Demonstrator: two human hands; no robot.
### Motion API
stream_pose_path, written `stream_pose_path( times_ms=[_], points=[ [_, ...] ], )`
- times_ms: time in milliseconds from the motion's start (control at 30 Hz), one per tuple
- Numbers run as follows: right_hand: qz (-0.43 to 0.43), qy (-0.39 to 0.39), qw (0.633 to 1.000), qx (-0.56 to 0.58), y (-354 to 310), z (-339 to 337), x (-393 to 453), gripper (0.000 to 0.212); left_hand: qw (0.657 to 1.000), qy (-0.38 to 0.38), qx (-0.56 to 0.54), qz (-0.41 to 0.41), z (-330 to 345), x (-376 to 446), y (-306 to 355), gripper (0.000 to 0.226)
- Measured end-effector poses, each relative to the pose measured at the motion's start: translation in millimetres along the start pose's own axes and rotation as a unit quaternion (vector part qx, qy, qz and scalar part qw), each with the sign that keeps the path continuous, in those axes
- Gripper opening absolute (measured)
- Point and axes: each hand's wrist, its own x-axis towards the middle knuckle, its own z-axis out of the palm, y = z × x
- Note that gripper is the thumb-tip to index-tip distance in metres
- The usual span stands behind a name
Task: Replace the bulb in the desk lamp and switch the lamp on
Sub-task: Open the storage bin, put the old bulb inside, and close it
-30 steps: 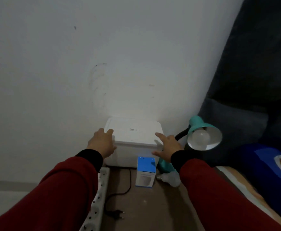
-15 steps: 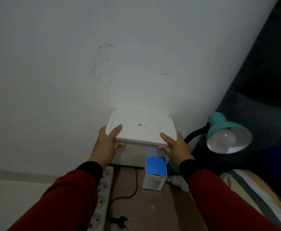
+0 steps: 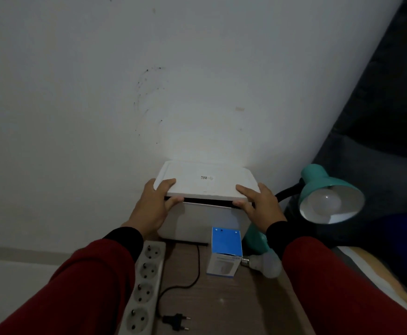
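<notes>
A teal desk lamp [image 3: 318, 180] leans at the right, its shade facing me with a white bulb [image 3: 325, 201] screwed in and unlit. A loose white bulb [image 3: 265, 263] lies on the table beside a blue and white bulb box [image 3: 225, 252]. Against the wall stands a white storage box [image 3: 204, 221]. Its lid [image 3: 207, 181] is raised at the front, with a dark gap under it. My left hand [image 3: 154, 206] grips the lid's left front corner. My right hand [image 3: 258, 204] grips its right front corner.
A white power strip [image 3: 146, 284] with several sockets lies at the table's left edge. The lamp's black cord and plug [image 3: 175, 320] rest unplugged on the brown table [image 3: 233, 305]. Dark bedding [image 3: 379, 165] fills the right side.
Both hands went from resting on the box's sides to gripping the lid's front corners, and the lid has lifted at the front. My head has moved closer.
</notes>
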Motion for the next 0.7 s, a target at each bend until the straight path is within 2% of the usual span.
stream_pose_path(
  times_ms=[367, 533, 700],
  points=[
    [0.007, 0.046, 0.997, 0.063, -31, -38, -11, 0.053, 0.999, 0.016, 0.015, -0.042, -32, -9, 28, 0.060],
    [0.011, 0.059, 0.994, 0.095, -37, -49, -52, 0.053, 0.999, 0.042, 0.024, -0.015, -49, -48, 51, 0.053],
    [0.021, 0.058, 0.990, 0.128, -32, -50, -114, 0.054, 0.999, 0.047, 0.013, -0.015, -54, -109, 63, 0.057]
  ],
)
